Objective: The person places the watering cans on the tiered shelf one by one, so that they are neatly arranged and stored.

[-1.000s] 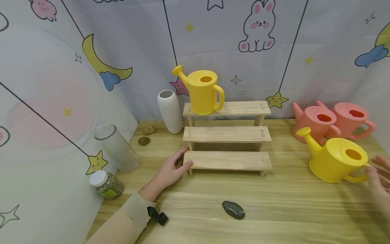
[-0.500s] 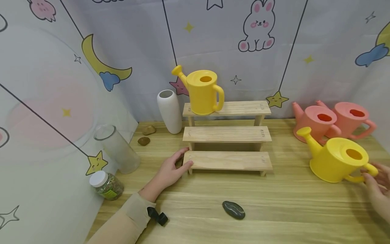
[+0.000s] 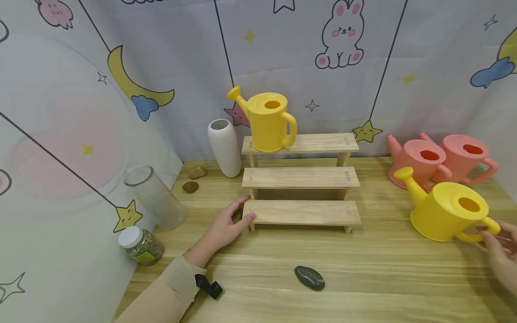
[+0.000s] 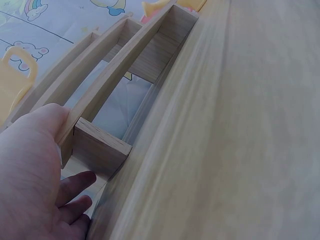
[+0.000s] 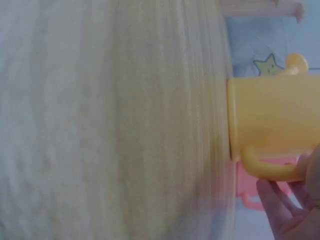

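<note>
At the right, my right hand (image 3: 502,251) holds the handle of a yellow watering can (image 3: 440,213), which stands upright on the table with its spout to the left. The right wrist view shows thumb and fingers around that handle, the can's base at the tabletop. My left hand (image 3: 224,226) grips the left end of the bottom step of a three-tier wooden stand (image 3: 300,211). Its thumb lies over the board and the other fingers curl beside the leg (image 4: 100,150). Another yellow watering can (image 3: 267,121) sits on the top step, at the left.
Two pink watering cans (image 3: 424,157) stand behind the held one. Left of the stand are a white vase (image 3: 226,150), two brown stones (image 3: 190,186), a glass vase (image 3: 159,199) and a white-lidded jar (image 3: 141,246). A dark stone (image 3: 309,277) lies in front.
My right hand has closed around the yellow can's handle from a looser, more open pose beside it. The can has hardly moved. My left hand stays on the stand.
</note>
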`<act>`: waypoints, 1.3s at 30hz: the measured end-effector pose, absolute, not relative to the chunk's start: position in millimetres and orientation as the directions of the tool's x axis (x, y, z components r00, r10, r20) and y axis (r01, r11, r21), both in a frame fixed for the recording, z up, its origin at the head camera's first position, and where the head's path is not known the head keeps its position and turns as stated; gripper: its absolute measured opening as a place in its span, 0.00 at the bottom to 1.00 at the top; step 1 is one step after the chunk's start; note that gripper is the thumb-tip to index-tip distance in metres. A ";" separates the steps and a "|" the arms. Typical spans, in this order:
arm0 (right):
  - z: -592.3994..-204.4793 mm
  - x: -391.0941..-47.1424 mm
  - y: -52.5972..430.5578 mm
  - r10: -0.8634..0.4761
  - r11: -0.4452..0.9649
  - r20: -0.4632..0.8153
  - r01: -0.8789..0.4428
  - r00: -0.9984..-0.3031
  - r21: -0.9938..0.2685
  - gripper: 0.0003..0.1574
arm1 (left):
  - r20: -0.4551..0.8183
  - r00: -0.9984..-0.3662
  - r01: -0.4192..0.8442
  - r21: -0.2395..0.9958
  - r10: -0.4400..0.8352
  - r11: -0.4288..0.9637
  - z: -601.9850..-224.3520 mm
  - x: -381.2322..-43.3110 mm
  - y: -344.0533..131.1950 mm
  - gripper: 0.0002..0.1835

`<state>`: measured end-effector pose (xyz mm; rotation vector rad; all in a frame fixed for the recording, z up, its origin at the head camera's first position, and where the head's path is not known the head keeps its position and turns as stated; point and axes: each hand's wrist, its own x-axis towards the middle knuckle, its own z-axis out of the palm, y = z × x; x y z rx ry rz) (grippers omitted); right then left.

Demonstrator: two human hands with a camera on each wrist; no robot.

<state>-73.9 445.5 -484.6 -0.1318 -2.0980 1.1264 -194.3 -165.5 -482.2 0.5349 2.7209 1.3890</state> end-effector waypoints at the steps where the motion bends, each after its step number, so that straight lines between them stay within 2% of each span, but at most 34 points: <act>1: -484.6 -74.2 445.1 0.411 0.599 0.558 -0.248 -0.721 -0.762 0.28 | 0.120 -0.939 0.287 0.793 0.324 0.537 -482.4 -194.4 -165.6 0.36; 10: -483.8 -73.4 441.8 0.433 0.439 0.500 -0.309 -0.750 -0.844 0.29 | 0.130 -0.935 0.296 0.798 0.330 0.524 -481.9 -194.5 -165.5 0.36; 19: -461.4 -73.6 430.0 0.329 0.534 0.599 -0.379 -0.730 -0.756 0.25 | 0.131 -0.937 0.294 0.794 0.322 0.532 -480.6 -193.5 -165.8 0.36; 26: -423.6 -78.1 410.6 0.227 0.478 0.689 -0.538 -0.688 -0.694 0.19 | 0.121 -0.939 0.287 0.792 0.322 0.539 -480.1 -193.5 -164.6 0.36; 31: -394.3 -87.5 394.6 0.238 0.537 0.671 -0.481 -0.702 -0.693 0.21 | 0.120 -0.939 0.284 0.797 0.322 0.533 -480.9 -193.9 -164.7 0.36; 33: -381.7 -91.4 386.6 0.259 0.584 0.641 -0.412 -0.722 -0.700 0.23 | 0.124 -0.938 0.287 0.798 0.323 0.529 -481.0 -194.0 -164.9 0.36; 39: -351.0 -107.1 364.8 0.269 0.601 0.576 -0.333 -0.772 -0.726 0.26 | 0.122 -0.939 0.287 0.792 0.320 0.539 -481.3 -193.7 -165.4 0.36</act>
